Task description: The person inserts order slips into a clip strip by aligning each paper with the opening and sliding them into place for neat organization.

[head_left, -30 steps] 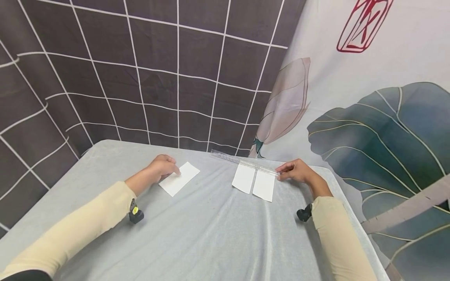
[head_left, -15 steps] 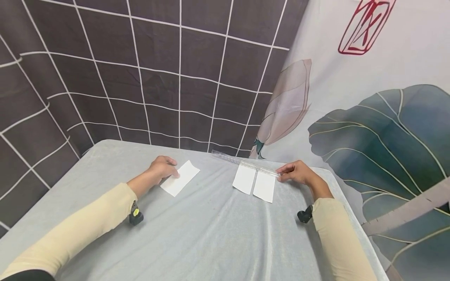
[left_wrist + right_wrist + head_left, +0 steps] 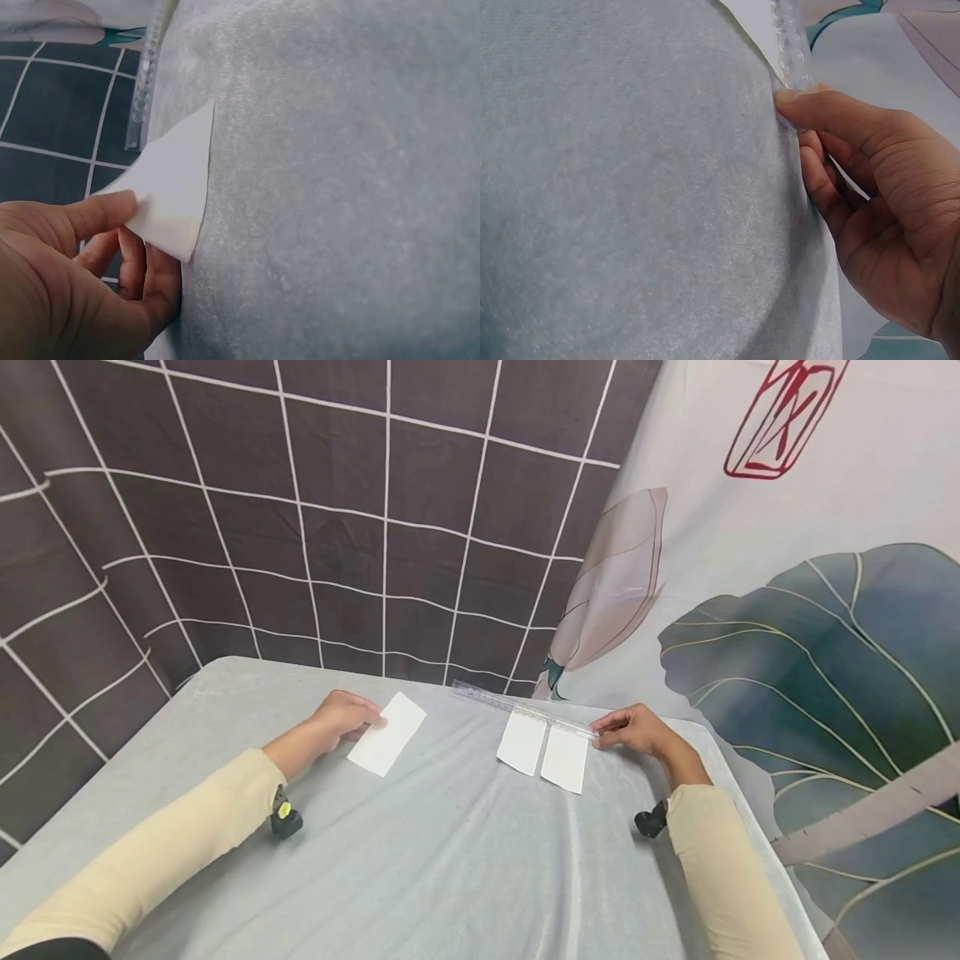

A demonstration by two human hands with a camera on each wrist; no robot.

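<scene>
My left hand (image 3: 343,723) pinches a small white paper rectangle (image 3: 393,733) at its left edge, thumb on top. In the left wrist view that paper (image 3: 174,184) is bent, its near part raised off the cloth. At the right, my right hand (image 3: 637,729) pinches the near end of a clear, ruler-like plastic strip (image 3: 486,696). Two more white paper pieces (image 3: 521,743) lie side by side with a narrow gap, their top edges along the strip. In the right wrist view the thumb (image 3: 799,105) presses on the strip's end, beside a paper's corner.
A light grey cloth (image 3: 450,860) with soft folds covers the table. Behind it hangs a dark curtain (image 3: 420,560) with white grid lines. A white curtain with a large leaf print (image 3: 810,660) hangs on the right. Each wrist carries a small black camera (image 3: 651,819).
The left thumb has closed on the paper's left edge, and the paper has turned slightly and lifted. The right hand, the strip and the other two papers have stayed in place.
</scene>
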